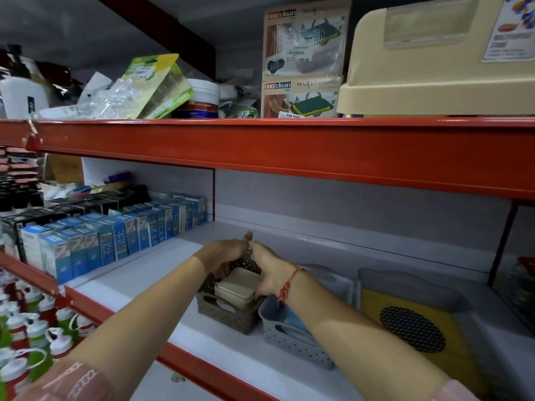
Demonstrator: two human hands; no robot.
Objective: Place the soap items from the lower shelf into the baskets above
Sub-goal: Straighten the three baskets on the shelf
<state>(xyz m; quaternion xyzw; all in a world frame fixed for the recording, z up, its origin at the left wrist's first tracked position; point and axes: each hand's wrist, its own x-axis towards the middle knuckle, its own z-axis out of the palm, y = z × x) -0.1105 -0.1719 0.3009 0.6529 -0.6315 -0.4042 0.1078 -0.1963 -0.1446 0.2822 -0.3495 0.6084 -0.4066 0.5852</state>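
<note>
A beige soap case [236, 287] lies inside a brown perforated basket [228, 316] on the white middle shelf. My left hand [224, 251] reaches over the far left side of this basket, fingers curled around its back rim. My right hand [270, 270], with a red thread on the wrist, rests against the right side of the soap case and the basket rim. Both hands' fingertips meet above the basket's far end. A grey perforated basket [292, 337] stands directly to the right, partly under my right forearm, with something blue inside.
A larger grey tray [417, 290] holding a yellow item with a dark mesh disc [412, 328] sits at the right. Blue boxes [115, 235] line the shelf's left. The red shelf edge [260, 146] runs above. Bottles [34, 337] stand on the lower shelf at left.
</note>
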